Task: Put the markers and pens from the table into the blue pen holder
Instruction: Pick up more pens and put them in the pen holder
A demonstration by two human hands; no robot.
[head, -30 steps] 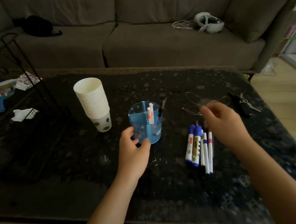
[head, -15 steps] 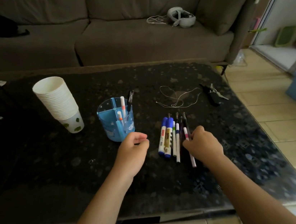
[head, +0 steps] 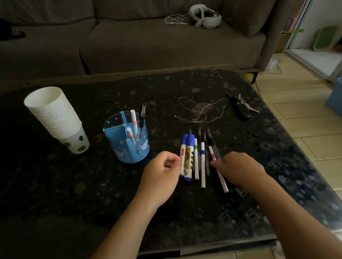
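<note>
Markers and pens (head: 200, 158) lie side by side in a loose row on the dark speckled table (head: 110, 202), their tips pointing away from the person: two fat blue-capped markers (head: 186, 155) on the left of the row, thin white pens with green and blue bands next, then dark pens and a white pen with a pink band (head: 215, 162) on the right. The blue pen holder (head: 127, 143) stands upright just left of the row, split into compartments, with two white pens with orange bands and one dark pen already standing in it. The left hand (head: 161, 178) hovers between the holder and the row, fingers loosely curled, fingertips at the edge of the leftmost marker; whether it grips anything cannot be told. The right hand (head: 239, 169) rests over the right end of the row, fingers curled onto the pink-banded pen, though a firm grip cannot be confirmed. A stack of white paper cups (head: 55, 118) stands left of the holder. Beyond the row lie a thin cord (head: 200, 112) and a bunch of keys (head: 241, 107).
</note>
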